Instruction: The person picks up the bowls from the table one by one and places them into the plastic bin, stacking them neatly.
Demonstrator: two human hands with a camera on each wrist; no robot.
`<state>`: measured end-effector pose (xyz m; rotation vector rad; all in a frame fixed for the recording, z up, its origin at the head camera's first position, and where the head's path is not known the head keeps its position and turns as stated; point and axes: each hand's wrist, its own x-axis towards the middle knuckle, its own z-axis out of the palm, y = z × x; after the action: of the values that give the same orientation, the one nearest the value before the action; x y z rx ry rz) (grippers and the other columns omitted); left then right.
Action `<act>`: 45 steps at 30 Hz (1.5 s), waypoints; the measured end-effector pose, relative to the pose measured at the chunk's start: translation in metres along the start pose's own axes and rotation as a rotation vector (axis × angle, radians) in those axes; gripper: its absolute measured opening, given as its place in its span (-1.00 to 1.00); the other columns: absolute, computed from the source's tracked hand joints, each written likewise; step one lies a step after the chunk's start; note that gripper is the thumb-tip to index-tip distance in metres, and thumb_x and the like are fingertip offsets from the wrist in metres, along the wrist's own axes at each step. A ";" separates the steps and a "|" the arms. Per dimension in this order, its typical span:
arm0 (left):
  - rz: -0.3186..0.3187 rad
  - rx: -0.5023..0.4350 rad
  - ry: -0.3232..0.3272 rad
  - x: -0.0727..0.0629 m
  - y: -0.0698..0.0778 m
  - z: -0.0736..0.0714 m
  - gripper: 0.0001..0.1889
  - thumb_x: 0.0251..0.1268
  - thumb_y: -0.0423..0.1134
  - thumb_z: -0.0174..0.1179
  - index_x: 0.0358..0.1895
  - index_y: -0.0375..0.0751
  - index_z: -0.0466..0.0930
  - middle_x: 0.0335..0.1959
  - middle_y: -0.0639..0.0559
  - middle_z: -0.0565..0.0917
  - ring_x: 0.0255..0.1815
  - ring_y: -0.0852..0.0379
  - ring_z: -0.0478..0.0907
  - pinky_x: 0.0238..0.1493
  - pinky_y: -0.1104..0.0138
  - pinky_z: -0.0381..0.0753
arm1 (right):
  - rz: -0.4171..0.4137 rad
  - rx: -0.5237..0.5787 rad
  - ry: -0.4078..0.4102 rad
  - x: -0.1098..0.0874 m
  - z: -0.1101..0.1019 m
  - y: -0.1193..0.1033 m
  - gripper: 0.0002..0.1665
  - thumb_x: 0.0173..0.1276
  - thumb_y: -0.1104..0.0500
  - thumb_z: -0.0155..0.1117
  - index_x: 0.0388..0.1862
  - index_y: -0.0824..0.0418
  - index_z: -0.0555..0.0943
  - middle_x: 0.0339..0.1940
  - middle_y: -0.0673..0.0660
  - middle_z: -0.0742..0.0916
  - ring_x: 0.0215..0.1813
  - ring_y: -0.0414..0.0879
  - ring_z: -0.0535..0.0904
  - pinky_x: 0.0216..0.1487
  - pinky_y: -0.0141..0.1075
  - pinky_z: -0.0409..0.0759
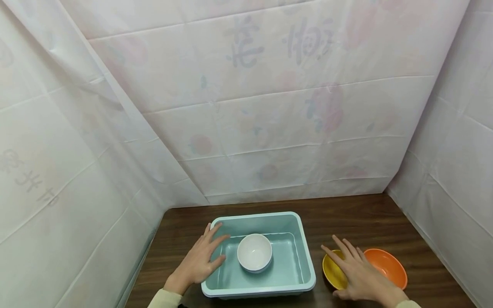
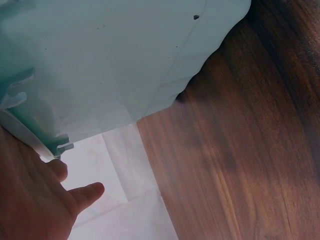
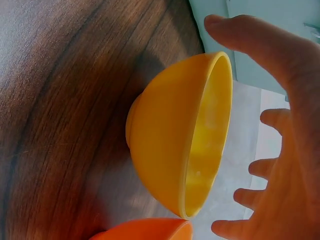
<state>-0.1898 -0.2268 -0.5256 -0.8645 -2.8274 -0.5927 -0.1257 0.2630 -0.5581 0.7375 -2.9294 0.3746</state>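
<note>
A white bowl [image 1: 254, 252] stands upright inside a pale blue-green plastic basin [image 1: 304, 256]. Over the basin's left rim, my left hand [image 1: 200, 259] has its fingers spread and holds nothing; in the left wrist view the basin's outer wall [image 2: 110, 65] fills the upper left beside the left hand [image 2: 35, 195]. Above the yellow bowl [image 1: 334, 273] hovers my right hand [image 1: 360, 276], fingers apart. The right wrist view has the yellow bowl [image 3: 170, 130] upright on the table, with a gap between it and the right hand [image 3: 295, 150]. An orange bowl [image 1: 389, 267] sits just right of the yellow one.
The dark wooden table [image 1: 339, 209] carries all of this. White printed sheeting [image 1: 269, 128] rises behind the table, and similar sheeting closes in the left side [image 1: 77, 214] and the right side [image 1: 458, 184].
</note>
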 end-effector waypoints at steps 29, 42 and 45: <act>-0.031 0.007 -0.047 0.000 0.000 -0.001 -0.45 0.49 0.13 0.11 0.46 0.09 0.47 0.67 -0.15 0.13 0.64 -0.47 -0.03 0.30 -0.49 0.29 | 0.112 0.115 -0.269 0.010 -0.006 0.003 0.18 -0.17 -0.24 0.70 0.50 -0.04 0.45 0.58 0.39 0.32 0.45 0.45 0.33 0.11 0.47 0.50; -0.035 0.007 -0.041 0.001 0.001 -0.001 -0.45 0.48 0.12 0.12 0.46 0.09 0.47 0.67 -0.16 0.13 0.64 -0.47 -0.04 0.32 -0.49 0.27 | 0.057 0.090 -0.225 0.013 -0.008 0.001 0.07 -0.17 -0.21 0.71 0.41 -0.06 0.54 0.41 0.37 0.47 0.33 0.37 0.45 0.02 0.50 0.50; -0.033 0.005 -0.038 0.001 0.001 -0.002 -0.44 0.48 0.13 0.12 0.46 0.08 0.47 0.67 -0.16 0.14 0.64 -0.47 -0.04 0.31 -0.49 0.27 | 0.048 0.088 -0.216 0.012 -0.007 0.001 0.06 -0.17 -0.19 0.71 0.40 -0.05 0.55 0.39 0.37 0.48 0.32 0.36 0.45 0.03 0.49 0.50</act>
<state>-0.1898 -0.2262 -0.5237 -0.8379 -2.8813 -0.5787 -0.1367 0.2604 -0.5495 0.7654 -3.1553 0.4577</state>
